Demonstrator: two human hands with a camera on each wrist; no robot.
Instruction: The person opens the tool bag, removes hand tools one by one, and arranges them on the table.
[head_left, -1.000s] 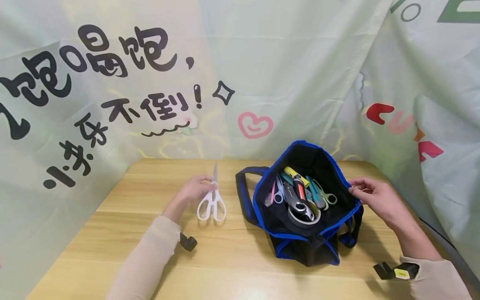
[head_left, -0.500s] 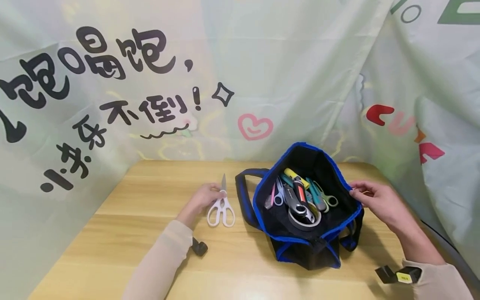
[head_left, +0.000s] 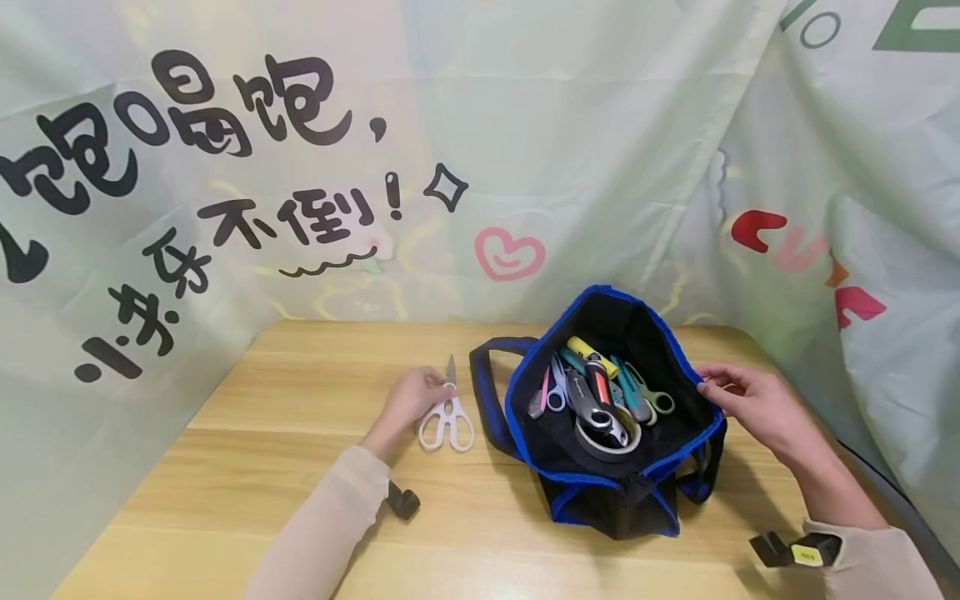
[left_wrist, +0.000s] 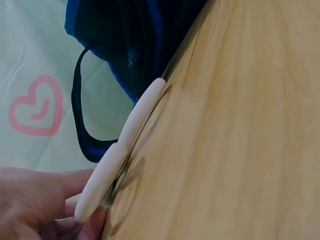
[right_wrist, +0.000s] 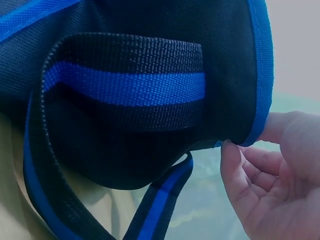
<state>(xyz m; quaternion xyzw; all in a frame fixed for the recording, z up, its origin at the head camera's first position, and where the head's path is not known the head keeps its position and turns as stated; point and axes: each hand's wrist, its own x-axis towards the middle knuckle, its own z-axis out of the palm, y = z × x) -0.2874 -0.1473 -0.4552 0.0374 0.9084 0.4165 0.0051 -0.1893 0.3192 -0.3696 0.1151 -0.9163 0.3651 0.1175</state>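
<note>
My left hand (head_left: 415, 395) pinches a pair of white-handled scissors (head_left: 447, 425) near the pivot, blades pointing away toward the back of the table. In the left wrist view the white handles (left_wrist: 102, 180) show edge-on, close over the wood. To their right stands a black tool bag (head_left: 615, 500) with blue trim, its mouth wide. My right hand (head_left: 757, 404) pinches the bag's right rim between thumb and fingers. Inside the bag lie a roll of tape (head_left: 611, 450), a yellow tube (head_left: 592, 354), green-handled scissors (head_left: 660, 402) and several other tools.
The wooden table (head_left: 262, 467) carries the bag and scissors. One bag strap (head_left: 487, 392) loops out on the left, another (head_left: 701, 479) hangs at the right. A printed cloth (head_left: 600, 167) hangs behind the table. A dark cable (head_left: 873, 467) runs along the right side.
My left hand has moved right and slightly nearer with the white scissors, closer to the bag's left strap. The right hand stays on the rim.
</note>
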